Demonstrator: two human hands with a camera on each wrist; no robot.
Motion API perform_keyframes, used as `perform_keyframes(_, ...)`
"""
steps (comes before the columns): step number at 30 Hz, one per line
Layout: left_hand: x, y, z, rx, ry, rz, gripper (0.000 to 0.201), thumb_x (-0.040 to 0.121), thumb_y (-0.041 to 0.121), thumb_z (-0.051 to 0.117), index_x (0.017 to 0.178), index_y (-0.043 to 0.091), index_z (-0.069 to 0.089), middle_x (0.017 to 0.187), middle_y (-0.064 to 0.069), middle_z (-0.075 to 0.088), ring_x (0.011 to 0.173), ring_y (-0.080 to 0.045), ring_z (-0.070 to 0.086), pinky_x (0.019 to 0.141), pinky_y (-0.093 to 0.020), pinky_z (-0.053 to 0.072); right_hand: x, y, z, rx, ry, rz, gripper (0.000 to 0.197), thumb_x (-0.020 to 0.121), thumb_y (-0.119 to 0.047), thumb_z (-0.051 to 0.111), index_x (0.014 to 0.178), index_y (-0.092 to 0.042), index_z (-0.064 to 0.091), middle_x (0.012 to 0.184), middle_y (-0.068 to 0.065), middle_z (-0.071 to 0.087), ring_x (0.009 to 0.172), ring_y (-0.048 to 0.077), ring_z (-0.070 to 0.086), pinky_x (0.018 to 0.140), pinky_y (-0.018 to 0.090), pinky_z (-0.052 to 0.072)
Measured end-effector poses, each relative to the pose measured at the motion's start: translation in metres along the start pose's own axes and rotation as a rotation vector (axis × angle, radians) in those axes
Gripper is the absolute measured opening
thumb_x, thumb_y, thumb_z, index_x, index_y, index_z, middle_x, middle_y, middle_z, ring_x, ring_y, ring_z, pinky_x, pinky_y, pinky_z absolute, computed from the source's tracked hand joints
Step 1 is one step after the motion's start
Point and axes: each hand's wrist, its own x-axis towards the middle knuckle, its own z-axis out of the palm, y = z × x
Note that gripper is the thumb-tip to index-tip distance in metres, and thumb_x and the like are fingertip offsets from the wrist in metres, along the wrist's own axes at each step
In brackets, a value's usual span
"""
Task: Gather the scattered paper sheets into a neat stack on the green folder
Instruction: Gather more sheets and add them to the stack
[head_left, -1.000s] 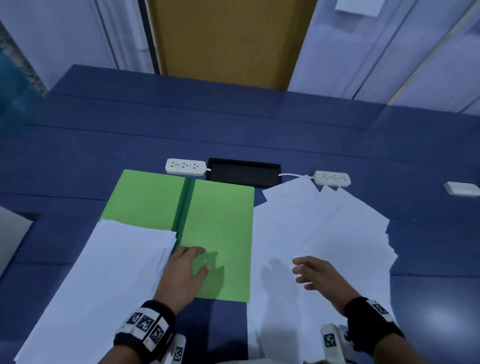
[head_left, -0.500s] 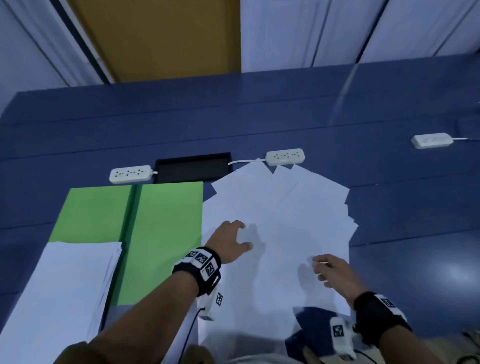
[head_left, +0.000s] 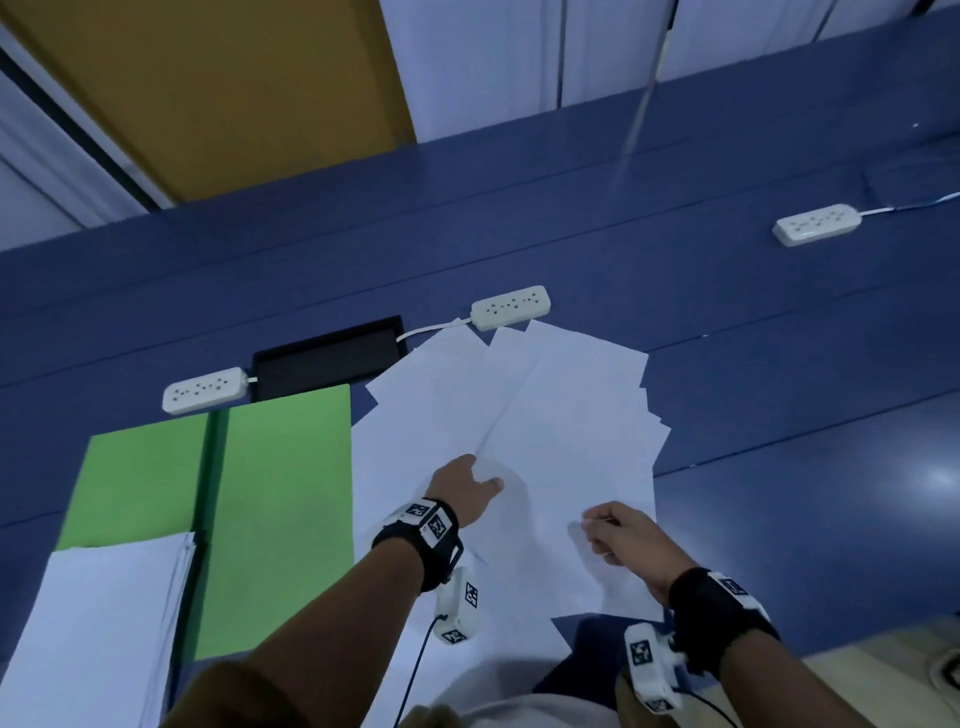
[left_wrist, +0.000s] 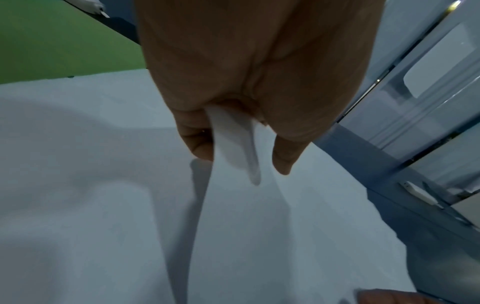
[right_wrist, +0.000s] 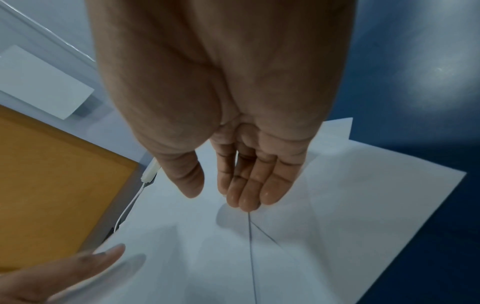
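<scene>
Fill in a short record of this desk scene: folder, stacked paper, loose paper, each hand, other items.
folder: green folder, open flat on the blue table
stacked paper: stack lying partly on the folder's left half, reaching past its near edge
loose paper: scattered sheets fanned out on the table, right of the folder
left hand: left hand pinches a fold of the scattered sheets
right hand: right hand open, fingertips at the sheets, holding nothing
other items: three white power strips farther back
</scene>
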Motion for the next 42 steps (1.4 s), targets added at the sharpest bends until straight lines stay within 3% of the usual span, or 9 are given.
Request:
perform_keyframes(6, -0.017, 0.015, -0.001, -0.083, 0.019, 0.134, 0.045, 0.103, 0.039, 0.058, 0.14, 0.012, 0.061, 0.144, -0.003, 0.06, 0.13, -0.025, 0.058, 0.113, -0.036, 0.045, -0.003, -0.001, -0.001, 0.053, -0.006, 0.015, 0.017, 0.1, -0.023, 0.066, 0.115, -0.016, 0.071, 0.1, 0.001, 0.071, 0.089, 0.015, 0.065, 0.085, 0.028, 0.052)
perform_keyframes(13, -0.088, 0.019, -0.036, -0.154, -0.181, 0.473, 0.019, 0.1, 0.028, 0.064, 0.086, 0.035, 0.074, 0.077, 0.023, 0.07, 0.071, 0.003, 0.064, 0.072, -0.021, 0.051, -0.009, 0.005, -0.009, 0.359, 0.082, 0.026, 0.029, 0.098, -0.019, 0.072, 0.126, -0.014, 0.066, 0.118, 0.012, 0.072, 0.106, 0.028, 0.07, 0.098, 0.04, 0.053)
perform_keyframes(21, -0.119, -0.03, -0.061, -0.593, -0.475, 0.425, 0.028, 0.103, 0.017, 0.063, 0.13, 0.012, 0.07, 0.135, -0.006, 0.069, 0.13, -0.027, 0.063, 0.115, -0.041, 0.045, -0.036, -0.025, -0.007, 0.808, -0.18, -0.045, 0.06, 0.066, -0.014, 0.094, 0.118, 0.004, 0.07, 0.134, 0.025, 0.067, 0.121, 0.044, 0.067, 0.104, 0.054, 0.055)
perform_keyframes(26, -0.097, -0.054, -0.06, -0.824, -0.532, 0.195, 0.063, 0.096, 0.072, 0.039, 0.138, 0.033, 0.064, 0.132, 0.005, 0.065, 0.117, -0.013, 0.057, 0.098, -0.029, 0.041, -0.034, -0.041, 0.002, 0.805, -0.1, 0.001, 0.043, 0.078, 0.005, 0.059, 0.119, 0.003, 0.07, 0.125, 0.028, 0.07, 0.106, 0.044, 0.07, 0.1, 0.052, 0.052)
perform_keyframes(31, -0.04, -0.068, -0.044, -0.023, 0.053, 0.23, 0.056, 0.09, 0.063, 0.063, 0.137, 0.032, 0.058, 0.14, 0.003, 0.055, 0.135, -0.018, 0.05, 0.112, -0.033, 0.039, -0.028, -0.041, 0.005, 0.805, -0.062, 0.067, 0.039, 0.076, 0.005, 0.05, 0.107, 0.004, 0.074, 0.12, 0.03, 0.07, 0.11, 0.045, 0.066, 0.11, 0.056, 0.045)
perform_keyframes(34, -0.019, -0.06, -0.031, 0.279, 0.068, 0.295, 0.077, 0.09, 0.052, 0.068, 0.156, 0.028, 0.036, 0.158, 0.001, 0.033, 0.147, -0.023, 0.034, 0.12, -0.041, 0.031, -0.018, -0.031, 0.008, 0.693, 0.006, 0.054, 0.065, 0.094, 0.017, 0.035, 0.05, -0.022, 0.061, 0.089, 0.036, 0.066, 0.091, 0.023, 0.072, 0.091, 0.033, 0.053)
perform_keyframes(37, -0.006, -0.037, -0.018, 0.397, 0.011, 0.309, 0.099, 0.085, 0.052, 0.075, 0.161, 0.024, 0.019, 0.161, -0.003, 0.023, 0.148, -0.029, 0.029, 0.119, -0.049, 0.03, -0.015, -0.028, 0.006, 0.843, 0.044, 0.202, 0.058, 0.108, 0.008, 0.031, 0.076, -0.028, 0.064, 0.109, 0.031, 0.074, 0.062, 0.009, 0.071, 0.079, 0.03, 0.053)
perform_keyframes(39, 0.001, -0.024, -0.012, 0.492, 0.014, 0.268, 0.111, 0.077, 0.054, 0.081, 0.16, 0.021, 0.014, 0.158, -0.007, 0.023, 0.144, -0.034, 0.031, 0.117, -0.053, 0.032, -0.017, -0.032, 0.011, 0.762, 0.028, 0.188, 0.064, 0.095, 0.019, 0.035, 0.068, -0.034, 0.06, 0.07, 0.0, 0.076, 0.052, 0.007, 0.066, 0.067, 0.021, 0.052)
perform_keyframes(42, 0.01, -0.016, -0.008, 0.634, 0.034, 0.206, 0.122, 0.067, 0.056, 0.087, 0.157, 0.017, 0.014, 0.153, -0.01, 0.026, 0.139, -0.037, 0.036, 0.114, -0.055, 0.033, -0.031, -0.039, 0.019, 0.719, 0.016, 0.073, 0.037, 0.082, 0.012, 0.042, 0.053, -0.01, 0.052, 0.085, 0.013, 0.066, 0.075, 0.028, 0.062, 0.071, 0.037, 0.048)
